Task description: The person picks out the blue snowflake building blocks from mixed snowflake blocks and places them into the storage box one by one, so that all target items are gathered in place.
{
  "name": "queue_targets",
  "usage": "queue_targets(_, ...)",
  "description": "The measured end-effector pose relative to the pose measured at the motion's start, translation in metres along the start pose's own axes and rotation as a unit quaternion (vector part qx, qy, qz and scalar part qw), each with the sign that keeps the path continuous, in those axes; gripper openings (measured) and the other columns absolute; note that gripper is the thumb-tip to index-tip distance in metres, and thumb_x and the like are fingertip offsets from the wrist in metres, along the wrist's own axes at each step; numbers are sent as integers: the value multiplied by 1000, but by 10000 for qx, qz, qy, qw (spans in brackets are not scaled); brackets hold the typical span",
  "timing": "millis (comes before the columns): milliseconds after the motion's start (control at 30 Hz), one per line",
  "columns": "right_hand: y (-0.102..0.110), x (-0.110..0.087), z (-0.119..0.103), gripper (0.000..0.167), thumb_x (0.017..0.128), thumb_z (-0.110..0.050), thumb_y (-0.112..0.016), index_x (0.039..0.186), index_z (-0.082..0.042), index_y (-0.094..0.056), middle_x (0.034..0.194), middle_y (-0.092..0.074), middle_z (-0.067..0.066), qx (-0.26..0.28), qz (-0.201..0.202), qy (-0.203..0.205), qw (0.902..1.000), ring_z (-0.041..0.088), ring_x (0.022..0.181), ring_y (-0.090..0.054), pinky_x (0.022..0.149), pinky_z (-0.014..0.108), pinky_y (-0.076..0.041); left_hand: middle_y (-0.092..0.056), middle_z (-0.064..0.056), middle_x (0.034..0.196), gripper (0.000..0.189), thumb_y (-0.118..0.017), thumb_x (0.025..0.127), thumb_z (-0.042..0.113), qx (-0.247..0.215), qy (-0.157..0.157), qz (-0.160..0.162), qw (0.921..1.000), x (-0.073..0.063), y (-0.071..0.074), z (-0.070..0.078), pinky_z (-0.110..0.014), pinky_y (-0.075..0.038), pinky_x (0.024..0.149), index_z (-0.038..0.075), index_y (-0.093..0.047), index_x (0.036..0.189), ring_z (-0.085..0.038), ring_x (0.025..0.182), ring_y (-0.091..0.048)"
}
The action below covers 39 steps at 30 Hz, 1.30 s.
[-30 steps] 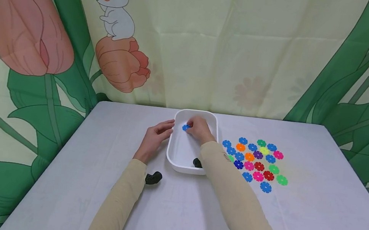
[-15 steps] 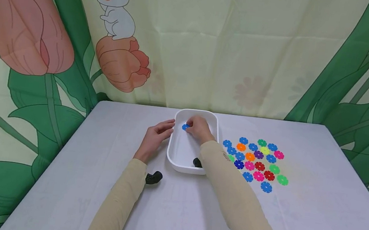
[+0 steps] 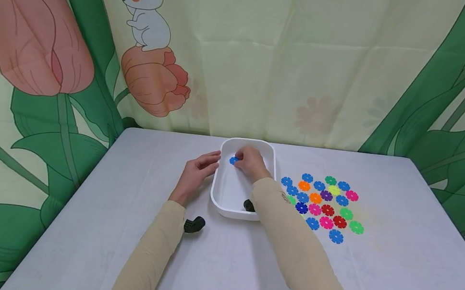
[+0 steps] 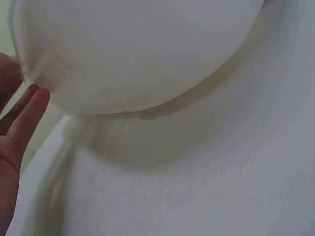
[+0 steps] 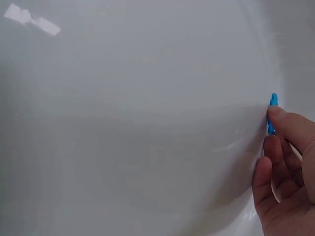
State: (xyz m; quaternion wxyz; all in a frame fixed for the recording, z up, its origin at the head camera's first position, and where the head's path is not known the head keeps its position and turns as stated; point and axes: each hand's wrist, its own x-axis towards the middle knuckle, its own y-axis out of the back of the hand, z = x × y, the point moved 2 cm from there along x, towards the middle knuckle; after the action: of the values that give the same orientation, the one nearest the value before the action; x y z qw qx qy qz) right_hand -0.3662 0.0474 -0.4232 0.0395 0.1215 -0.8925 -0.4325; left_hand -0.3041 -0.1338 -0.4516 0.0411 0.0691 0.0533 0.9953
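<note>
Inside the white tray [image 3: 233, 191], towards its far end, my right hand [image 3: 253, 163] pinches a blue flower-shaped disc [image 3: 233, 160] between thumb and fingers. The right wrist view catches the disc [image 5: 272, 114] edge-on, with the thumb pressed against it and the other fingers bent below. My left hand [image 3: 194, 176] touches the tray's left outer wall with its fingertips. In the left wrist view those fingers [image 4: 30, 115] look fairly straight against the white wall [image 4: 138, 64]. Several flower discs of many colours, among them a red disc [image 3: 339, 221], lie loose on the table to the tray's right.
A black wrist-worn device [image 3: 194, 225] shows beside the left sleeve [image 3: 149, 255]. Another black device [image 3: 248, 205] juts out by the right sleeve [image 3: 289, 249], over the tray's near end. Behind the white-covered table [image 3: 83, 223] hangs a printed curtain [image 3: 243, 59].
</note>
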Motion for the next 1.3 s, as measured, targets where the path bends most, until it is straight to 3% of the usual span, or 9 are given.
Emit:
queue_targets(567, 2, -2, -2, 30, 89, -10, -71, 116, 2, -68, 109, -67, 15, 78, 17, -121, 9999, 26, 100, -59, 98, 35, -48, -56, 12, 137, 35, -68, 94, 23, 100, 33, 1, 9999, -2, 0, 1, -26, -50, 97, 11, -67, 126, -10, 128, -51)
queue_targets(800, 4, -2, -3, 29, 87, -8, -71, 114, 3, -68, 104, -66, 15, -61, 149, -19, 9999, 27, 95, -57, 93, 36, -49, -56, 13, 137, 34, -67, 94, 24, 95, 139, 25, 9999, -2, 0, 2, -26, -50, 98, 13, -67, 126, -9, 130, -49)
queue_targets(1300, 16, -11, -15, 32, 88, -12, -70, 115, 5, -67, 115, -66, 18, 245, 247, -756, 9965, 31, 106, -58, 99, 38, -49, -57, 11, 136, 32, -68, 94, 20, -48, 70, 41, 10000, -2, 0, 2, -25, -50, 96, 12, -68, 124, -8, 128, -50)
